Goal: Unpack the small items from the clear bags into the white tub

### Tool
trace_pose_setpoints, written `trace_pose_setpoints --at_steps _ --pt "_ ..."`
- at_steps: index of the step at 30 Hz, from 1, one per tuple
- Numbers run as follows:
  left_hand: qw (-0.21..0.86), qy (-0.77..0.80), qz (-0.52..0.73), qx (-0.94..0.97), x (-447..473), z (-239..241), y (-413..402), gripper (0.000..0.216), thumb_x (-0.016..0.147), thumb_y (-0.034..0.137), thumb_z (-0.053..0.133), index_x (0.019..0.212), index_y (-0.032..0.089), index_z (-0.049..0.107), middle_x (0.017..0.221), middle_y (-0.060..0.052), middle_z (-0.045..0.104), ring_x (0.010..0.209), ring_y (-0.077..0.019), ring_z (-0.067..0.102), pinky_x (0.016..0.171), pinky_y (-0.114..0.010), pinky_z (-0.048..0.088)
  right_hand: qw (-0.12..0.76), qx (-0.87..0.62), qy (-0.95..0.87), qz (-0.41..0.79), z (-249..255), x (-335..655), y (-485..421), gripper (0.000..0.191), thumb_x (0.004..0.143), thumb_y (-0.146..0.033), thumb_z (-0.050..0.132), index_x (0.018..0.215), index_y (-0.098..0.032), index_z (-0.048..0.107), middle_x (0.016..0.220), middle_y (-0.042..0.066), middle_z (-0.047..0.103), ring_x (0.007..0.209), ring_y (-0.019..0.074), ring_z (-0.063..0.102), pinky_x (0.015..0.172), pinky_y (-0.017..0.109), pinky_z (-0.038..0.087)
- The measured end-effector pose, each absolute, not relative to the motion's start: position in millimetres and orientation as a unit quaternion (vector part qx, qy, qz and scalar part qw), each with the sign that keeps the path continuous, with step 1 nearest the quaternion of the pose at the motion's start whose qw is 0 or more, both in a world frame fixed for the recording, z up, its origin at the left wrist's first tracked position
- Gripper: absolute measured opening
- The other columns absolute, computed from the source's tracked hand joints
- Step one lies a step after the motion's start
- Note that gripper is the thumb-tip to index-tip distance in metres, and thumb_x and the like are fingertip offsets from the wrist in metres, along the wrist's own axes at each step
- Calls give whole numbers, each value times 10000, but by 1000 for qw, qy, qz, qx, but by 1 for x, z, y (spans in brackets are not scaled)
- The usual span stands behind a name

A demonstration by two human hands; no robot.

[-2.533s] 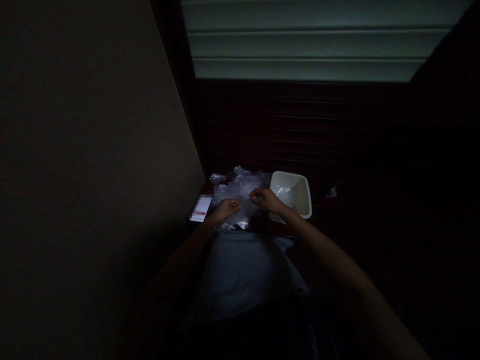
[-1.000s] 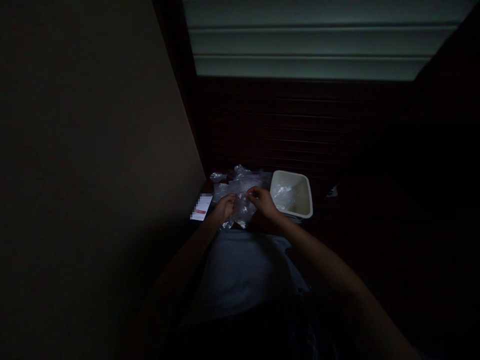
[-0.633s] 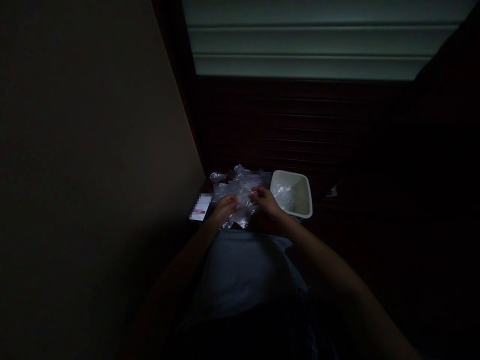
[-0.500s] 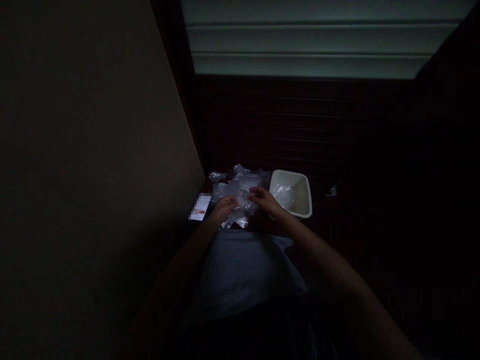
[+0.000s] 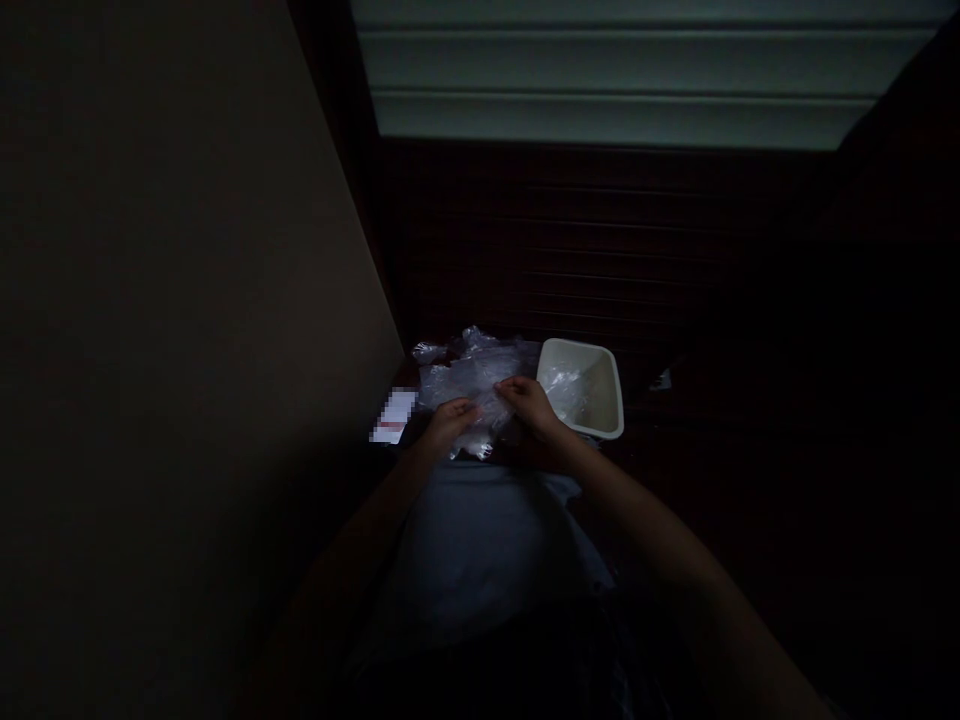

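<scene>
Wall (image 5: 187, 250): plain, brownish grey and dim, filling the left of the view.
Pale slats (image 5: 600, 75): wide horizontal strips across the top, the brightest broad surface here.
Dark panel (image 5: 600, 240): reddish and finely ribbed, directly below the slats.
Grey-blue cloth (image 5: 480, 530): spread on the near side of the plastic, between the forearms.
Clear plastic (image 5: 457, 378): a crumpled, shiny heap on a dark surface, under and between the hands, left of the basin.
White basin (image 5: 602, 390): squarish with rounded corners, just right of the heap; more clear film (image 5: 562, 390) lies in its left part.
Right hand (image 5: 529, 402): thumb and forefinger pinched together on the plastic, beside the basin.
Left hand (image 5: 450, 424): fingers curled to the thumb, gripping plastic too; whether both hold one piece, I cannot tell.
Lit rectangle (image 5: 394, 415): tilted, near the left hand, its face blurred out.
Whitish scrap (image 5: 663, 380): right of the basin, apart from it.
</scene>
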State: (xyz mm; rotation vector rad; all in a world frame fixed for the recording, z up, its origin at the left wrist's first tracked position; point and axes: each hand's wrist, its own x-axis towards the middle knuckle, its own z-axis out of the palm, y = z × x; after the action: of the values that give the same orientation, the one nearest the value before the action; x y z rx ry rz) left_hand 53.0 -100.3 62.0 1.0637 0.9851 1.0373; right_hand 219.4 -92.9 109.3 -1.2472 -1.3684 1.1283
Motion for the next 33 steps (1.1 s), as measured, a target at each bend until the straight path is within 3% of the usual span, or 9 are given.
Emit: trace_pose_setpoints --at_steps 5,8,12,19,24,28,33 --pt "640 436 457 437 57 64 -98 326 562 340 689 781 131 568 723 -19 598 602 -111 563 580 -243 447 423 -497 -583 484 101 230 -89 343 633 -444 577 739 -118 598 626 0 573 556 91 490 540 207 374" --pt "639 440 458 433 58 68 -96 322 547 326 701 767 131 569 687 -5 588 574 -102 554 556 -230 445 396 -518 -627 426 100 236 -86 330 678 -439 538 710 -117 599 590 2 561 535 93 483 525 208 366" --pt "642 438 463 426 60 68 -94 321 558 328 693 774 127 568 683 -14 592 572 -102 556 543 -221 445 377 -498 -705 337 104 241 -87 257 715 -374 520 714 -133 610 689 30 610 643 115 537 611 220 388" --pt "653 436 462 411 70 67 -85 311 525 286 714 752 131 569 678 -9 598 563 -98 561 553 -220 446 418 -502 -621 433 104 249 -84 304 670 -418 544 712 -120 585 614 12 577 548 98 509 517 206 386" --pt "646 459 453 409 76 70 -80 320 529 301 707 762 133 565 677 -20 609 554 -107 565 574 -248 450 457 -537 -567 426 111 288 -66 349 642 -455 555 708 -113 579 566 6 554 505 92 490 507 217 396" --pt "651 437 462 414 73 64 -79 305 552 287 690 780 130 563 750 -53 629 622 -123 587 626 -261 450 458 -622 -587 242 127 333 -48 320 710 -419 496 728 -114 590 673 62 617 596 129 547 555 232 405" --pt "639 456 468 406 70 58 -79 290 542 259 691 770 129 566 753 -55 626 664 -128 585 636 -242 450 306 -681 -663 -50 142 352 -47 290 831 -287 345 902 -134 581 855 112 632 770 180 569 676 272 380"
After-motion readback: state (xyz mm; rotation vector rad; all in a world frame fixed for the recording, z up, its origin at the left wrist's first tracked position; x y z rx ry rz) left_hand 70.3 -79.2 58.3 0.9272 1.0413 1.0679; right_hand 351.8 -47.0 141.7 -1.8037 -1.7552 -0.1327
